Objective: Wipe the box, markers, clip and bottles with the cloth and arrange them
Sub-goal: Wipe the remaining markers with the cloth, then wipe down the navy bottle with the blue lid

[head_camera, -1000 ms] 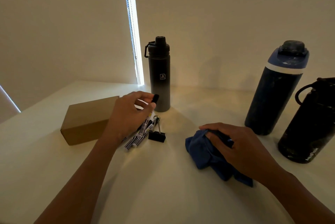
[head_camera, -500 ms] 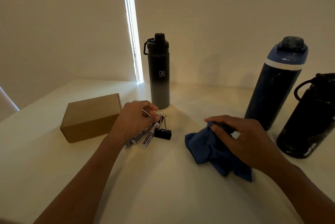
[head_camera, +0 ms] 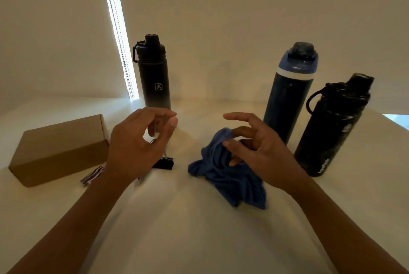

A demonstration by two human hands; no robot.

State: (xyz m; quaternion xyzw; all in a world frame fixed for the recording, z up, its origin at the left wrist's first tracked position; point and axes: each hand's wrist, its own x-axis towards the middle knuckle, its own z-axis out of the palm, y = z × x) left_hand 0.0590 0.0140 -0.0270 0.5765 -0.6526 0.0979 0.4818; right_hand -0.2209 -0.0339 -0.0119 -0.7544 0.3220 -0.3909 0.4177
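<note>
View from a person's head down onto a pale table (head_camera: 199, 229) in dim, warm light. The left hand (head_camera: 141, 143) hovers over a black clip (head_camera: 163, 163), fingers curled in a loose ring; whether it grips the clip's wire handle cannot be told. By its wrist lie the markers (head_camera: 93, 175), just beside a brown cardboard box (head_camera: 59, 152). The right hand (head_camera: 261, 152) pinches a raised fold of the blue cloth (head_camera: 232, 180), forefinger straight out, and the rest of the cloth lies crumpled on the table. Behind stand a slim black bottle (head_camera: 156, 83), a blue-lidded bottle (head_camera: 287, 101) and a black bottle with a loop handle (head_camera: 332, 132), all upright. The step in hand looks like bringing a small item and the cloth together. It would go best if the right hand first gathers the cloth into a firm pad, then wraps the item fully, while the left hand holds it by one end, clear of the slim black bottle
</note>
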